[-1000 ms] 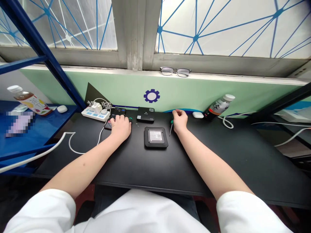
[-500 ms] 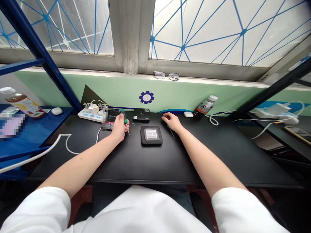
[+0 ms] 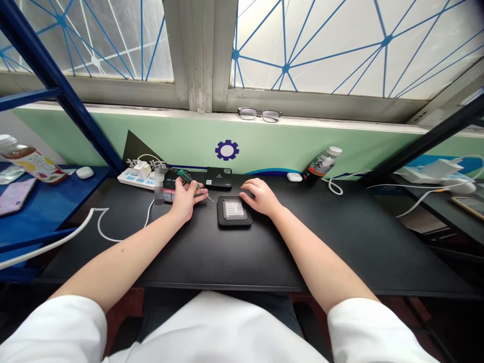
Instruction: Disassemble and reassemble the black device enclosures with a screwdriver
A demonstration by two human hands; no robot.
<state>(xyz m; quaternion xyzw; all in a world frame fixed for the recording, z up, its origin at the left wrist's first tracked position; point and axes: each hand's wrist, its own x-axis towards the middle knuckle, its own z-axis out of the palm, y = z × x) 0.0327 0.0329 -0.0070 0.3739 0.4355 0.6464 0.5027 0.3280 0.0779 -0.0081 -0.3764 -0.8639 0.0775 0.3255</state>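
A screwdriver (image 3: 185, 176) with a green handle is in my left hand (image 3: 184, 201). Its handle tilts up between thumb and fingers, and its thin shaft points right toward the drive. My left fingers are closed round it. A black hard drive (image 3: 234, 208) with a white label lies in a dark square case (image 3: 235, 223) in front of me. At the upper right corner of that case rests my right hand (image 3: 262, 196), fingers stretched out and slightly bent; nothing shows in them, though the underside is hidden.
Behind my left hand lie a phone (image 3: 171, 180) and a black box (image 3: 218, 179). A white power strip (image 3: 136, 178) stands to the left. A bottle (image 3: 321, 165), a white earbud case (image 3: 294, 177) and a white cable (image 3: 335, 186) are at the back right. Glasses (image 3: 259, 115) lie on the sill.
My right hand has moved left and down onto the case edge; the thin shaft seen beneath it earlier no longer shows. The screwdriver in my left hand has turned, its shaft now pointing right.
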